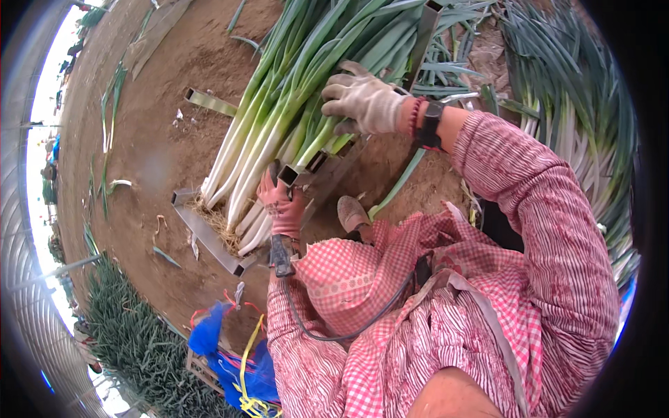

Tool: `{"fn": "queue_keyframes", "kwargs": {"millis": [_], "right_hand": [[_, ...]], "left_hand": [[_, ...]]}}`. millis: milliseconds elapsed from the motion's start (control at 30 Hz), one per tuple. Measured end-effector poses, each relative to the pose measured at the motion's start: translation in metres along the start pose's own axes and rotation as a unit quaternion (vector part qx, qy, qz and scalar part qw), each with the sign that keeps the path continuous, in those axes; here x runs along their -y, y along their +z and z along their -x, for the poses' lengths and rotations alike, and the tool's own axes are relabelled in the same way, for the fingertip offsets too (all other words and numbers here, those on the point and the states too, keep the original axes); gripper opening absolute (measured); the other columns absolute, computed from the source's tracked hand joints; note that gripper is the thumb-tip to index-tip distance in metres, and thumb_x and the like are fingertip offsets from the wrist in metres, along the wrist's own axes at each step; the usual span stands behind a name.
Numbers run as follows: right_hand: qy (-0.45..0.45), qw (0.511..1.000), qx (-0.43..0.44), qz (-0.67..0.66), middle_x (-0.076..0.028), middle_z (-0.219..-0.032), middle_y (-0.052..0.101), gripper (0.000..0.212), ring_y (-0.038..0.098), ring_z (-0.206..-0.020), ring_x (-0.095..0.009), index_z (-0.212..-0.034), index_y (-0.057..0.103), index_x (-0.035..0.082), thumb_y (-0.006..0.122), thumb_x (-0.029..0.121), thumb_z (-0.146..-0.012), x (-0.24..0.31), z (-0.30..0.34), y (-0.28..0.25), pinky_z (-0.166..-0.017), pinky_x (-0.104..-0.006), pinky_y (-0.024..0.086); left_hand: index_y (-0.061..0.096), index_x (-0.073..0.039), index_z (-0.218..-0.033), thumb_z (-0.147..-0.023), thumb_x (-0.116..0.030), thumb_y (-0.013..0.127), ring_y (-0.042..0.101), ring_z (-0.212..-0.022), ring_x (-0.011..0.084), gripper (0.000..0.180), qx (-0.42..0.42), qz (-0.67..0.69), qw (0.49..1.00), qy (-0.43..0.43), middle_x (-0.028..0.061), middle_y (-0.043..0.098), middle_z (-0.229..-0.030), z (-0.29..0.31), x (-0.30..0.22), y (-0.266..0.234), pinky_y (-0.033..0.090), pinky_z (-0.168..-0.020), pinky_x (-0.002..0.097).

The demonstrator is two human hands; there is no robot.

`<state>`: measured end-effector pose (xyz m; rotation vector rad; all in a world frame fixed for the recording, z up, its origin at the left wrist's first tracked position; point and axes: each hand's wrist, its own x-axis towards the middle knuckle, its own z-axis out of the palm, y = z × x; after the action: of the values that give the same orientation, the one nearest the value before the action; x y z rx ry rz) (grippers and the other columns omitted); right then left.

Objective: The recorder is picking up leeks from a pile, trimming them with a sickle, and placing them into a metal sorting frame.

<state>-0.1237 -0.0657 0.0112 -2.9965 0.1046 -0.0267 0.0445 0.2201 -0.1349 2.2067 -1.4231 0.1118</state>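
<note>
"Hands?"
"Right hand, twelve o'clock, fingers spread over the leeks; left hand, nine, beside their white stalks, grip unclear."
"The leeks?"
"Eleven, between metal bars. Another leek pile, two; blue bag, seven."

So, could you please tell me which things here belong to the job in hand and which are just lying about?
Apparently part of the job:
leeks under the right hand
metal frame
left hand

Apparently just lying about:
stray leaf on the soil
blue plastic
</note>
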Motion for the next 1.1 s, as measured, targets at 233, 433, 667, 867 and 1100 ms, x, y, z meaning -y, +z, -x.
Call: {"fn": "queue_keyframes", "kwargs": {"millis": [233, 433, 667, 867, 1100], "right_hand": [[-0.06, 0.986, -0.154, -0.012, -0.005, -0.131, 0.055, 0.037, 0.043, -0.136, -0.028, -0.109, 0.065, 0.02, 0.075, 0.037, -0.078, -0.021, 0.01, 0.049, -0.119, -0.0596, 0.019], [-0.089, 0.979, -0.184, -0.008, -0.007, -0.132, 0.055, 0.036, 0.043, -0.136, -0.032, -0.106, 0.063, 0.021, 0.078, 0.03, -0.075, -0.019, 0.006, 0.057, -0.116, -0.0618, 0.021], [-0.116, 0.969, -0.214, 0.036, -0.015, -0.134, 0.055, 0.049, 0.047, -0.132, -0.041, -0.111, 0.059, 0.017, 0.081, 0.027, -0.068, -0.019, 0.008, 0.065, -0.111, -0.0654, 0.027], [-0.116, 0.967, -0.215, 0.065, -0.015, -0.139, 0.052, 0.048, 0.046, -0.133, -0.041, -0.112, 0.057, 0.018, 0.08, 0.024, -0.07, -0.006, 0.008, 0.058, -0.111, -0.0654, 0.027], [-0.094, 0.985, -0.14, 0.025, -0.012, -0.141, 0.052, 0.042, 0.042, -0.137, -0.037, -0.116, 0.061, 0.015, 0.076, 0.019, -0.077, -0.006, 0.008, 0.042, -0.116, -0.0589, 0.026]], "left_hand": [[0.071, -0.014, -0.119, -0.077, -0.027, 0.063, 0.053, -0.127, 0.0386, 0.045, 0.039, -0.187, 0.982, -0.015, 0.014, 0.061, -0.135, 0.002, -0.029, 0.014, 0.036, -0.105, 0.0576], [0.059, -0.015, -0.139, -0.08, -0.035, 0.061, 0.045, -0.135, 0.0395, 0.063, 0.03, -0.212, 0.976, -0.033, 0.0171, 0.051, -0.146, 0.004, -0.041, 0.011, 0.031, -0.11, 0.0575], [0.063, -0.01, -0.131, -0.076, -0.028, 0.065, 0.039, -0.139, 0.0411, 0.058, -0.018, -0.179, 0.983, -0.025, 0.0177, 0.044, -0.151, 0.001, -0.043, 0.018, 0.03, -0.11, 0.0605], [0.066, -0.004, -0.121, -0.075, -0.028, 0.069, 0.037, -0.139, 0.0444, 0.051, -0.059, -0.149, 0.987, 0.005, 0.0223, 0.041, -0.151, 0.009, -0.042, 0.007, 0.028, -0.11, 0.0636], [0.052, -0.009, -0.139, -0.085, -0.028, 0.063, 0.039, -0.138, 0.0426, 0.059, -0.024, -0.077, 0.994, -0.077, 0.0214, 0.044, -0.149, 0.024, -0.025, -0.028, 0.025, -0.116, 0.058]]}}
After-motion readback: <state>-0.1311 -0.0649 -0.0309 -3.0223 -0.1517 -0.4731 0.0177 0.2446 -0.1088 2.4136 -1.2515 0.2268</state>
